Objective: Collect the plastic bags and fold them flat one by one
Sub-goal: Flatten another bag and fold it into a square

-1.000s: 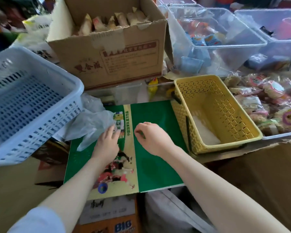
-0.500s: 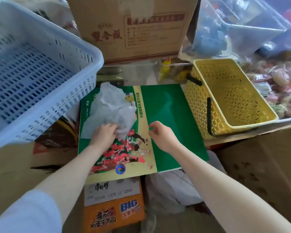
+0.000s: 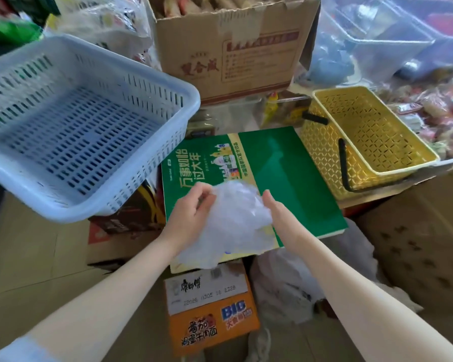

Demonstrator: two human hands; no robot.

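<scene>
A crumpled clear plastic bag lies bunched over the near part of a flat green printed box. My left hand grips the bag's left side with curled fingers. My right hand presses against the bag's right side, its fingers hidden under the plastic. The bag hangs past the box's near edge. More white plastic bags lie heaped below the box, between my forearms.
A pale blue slotted basket juts out at the left. A yellow basket with black handles stands right of the green box. A brown carton stands behind, clear bins and snack packets at the right, an orange noodle box below.
The bag has come from the box's far left corner down to its near middle. My right hand, closed beside it before, now touches the bag. The camera has tilted down.
</scene>
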